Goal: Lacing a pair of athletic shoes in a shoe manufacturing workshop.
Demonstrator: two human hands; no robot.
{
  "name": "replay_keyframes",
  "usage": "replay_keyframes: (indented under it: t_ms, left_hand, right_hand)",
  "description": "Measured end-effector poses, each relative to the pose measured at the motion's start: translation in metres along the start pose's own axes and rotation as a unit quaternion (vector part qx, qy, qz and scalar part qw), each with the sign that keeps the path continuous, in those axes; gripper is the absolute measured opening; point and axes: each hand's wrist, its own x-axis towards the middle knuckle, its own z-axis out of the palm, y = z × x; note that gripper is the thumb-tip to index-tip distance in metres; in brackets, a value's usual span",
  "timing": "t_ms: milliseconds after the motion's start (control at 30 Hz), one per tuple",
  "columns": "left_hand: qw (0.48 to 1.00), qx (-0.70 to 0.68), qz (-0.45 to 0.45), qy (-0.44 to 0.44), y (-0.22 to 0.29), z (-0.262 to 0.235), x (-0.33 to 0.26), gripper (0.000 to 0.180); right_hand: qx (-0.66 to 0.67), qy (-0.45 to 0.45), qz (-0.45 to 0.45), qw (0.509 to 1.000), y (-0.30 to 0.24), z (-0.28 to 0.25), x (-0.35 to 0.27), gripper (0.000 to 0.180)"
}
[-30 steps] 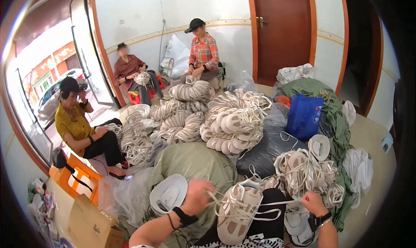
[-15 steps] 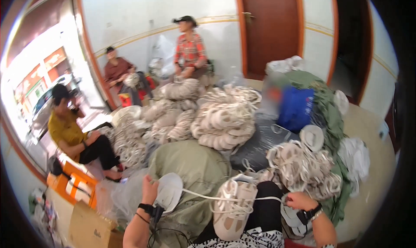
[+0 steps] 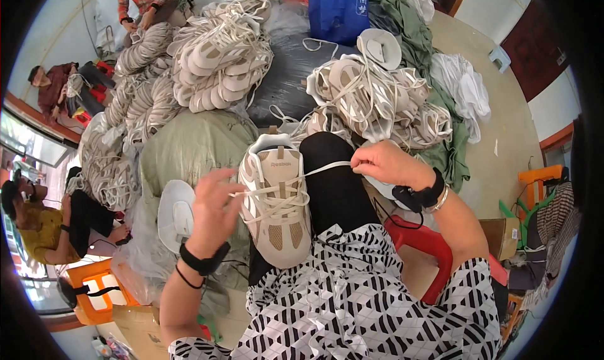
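A beige and white sneaker [image 3: 277,202] rests upright on my lap, its toe toward me and its laces criss-crossed over the tongue. My right hand [image 3: 393,168] pinches one end of the white shoelace [image 3: 327,167], drawn out to the right of the shoe. On the other side, my left hand [image 3: 214,202] has its fingertips on the lace's left end, close beside the shoe's edge. A pale shoe piece [image 3: 176,214], seen from its flat side, lies just left of that hand. Beyond my knee is a heap of similar sneakers [image 3: 371,95].
More bundled sneakers [image 3: 220,51] pile up ahead, beside a black plastic bag [image 3: 289,77] and a blue bag [image 3: 340,14]. A green sack [image 3: 195,143] bulges at the left. Near my right thigh stands a red stool [image 3: 434,247]. Other people sit at the left and far left.
My view has tilted down toward my lap. Both hands have come closer to the shoe, and the lace's stretched-out ends are shorter. The shoe stays on my lap.
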Motion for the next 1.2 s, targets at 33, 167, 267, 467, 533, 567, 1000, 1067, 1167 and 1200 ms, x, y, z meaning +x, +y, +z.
replay_keyframes:
  t_ms: [33,167,267,467,533,567,1000,1067,1167,1200]
  left_hand:
    - [1.0,-0.001,-0.002,-0.001,0.007,0.007,0.001,0.019]
    - [0.991,0.05,0.084,-0.089,0.044,0.025,-0.001,0.024]
    - [0.989,0.075,0.067,-0.107,0.054,0.034,0.004,0.024]
    - [0.979,0.115,0.102,-0.133,0.045,0.044,0.012,0.02]
    - [0.978,0.123,0.103,-0.135,0.041,0.043,0.013,0.019]
    - [0.977,0.124,0.103,-0.141,0.041,0.042,0.015,0.017]
    - [0.973,-0.01,0.083,-0.217,0.027,0.01,0.035,0.005]
    - [0.971,-0.036,0.081,-0.221,0.022,0.009,0.037,0.005]
    - [0.966,-0.063,0.076,-0.237,0.014,0.003,0.039,0.006]
    - [0.962,-0.065,0.078,-0.252,0.013,0.001,0.04,0.006]
  right_hand:
    - [0.029,0.0,0.0,1.0,-0.005,0.004,-0.003,0.011]
    - [0.086,-0.042,-0.075,0.993,-0.034,0.019,-0.004,0.013]
    - [0.031,-0.067,-0.149,0.986,-0.049,0.04,-0.001,0.011]
    - [-0.045,-0.085,-0.146,0.985,-0.062,0.067,0.015,0.014]
    - [-0.059,-0.089,-0.144,0.984,-0.065,0.072,0.02,0.014]
    - [-0.057,-0.088,-0.136,0.985,-0.066,0.073,0.021,0.014]
    - [0.081,0.131,-0.073,0.985,-0.052,0.05,0.04,0.013]
    - [0.063,0.122,-0.072,0.988,-0.053,0.055,0.043,0.015]
    - [0.072,0.016,-0.038,0.997,-0.061,0.059,0.044,0.016]
    - [0.093,-0.021,-0.037,0.995,-0.062,0.058,0.044,0.016]
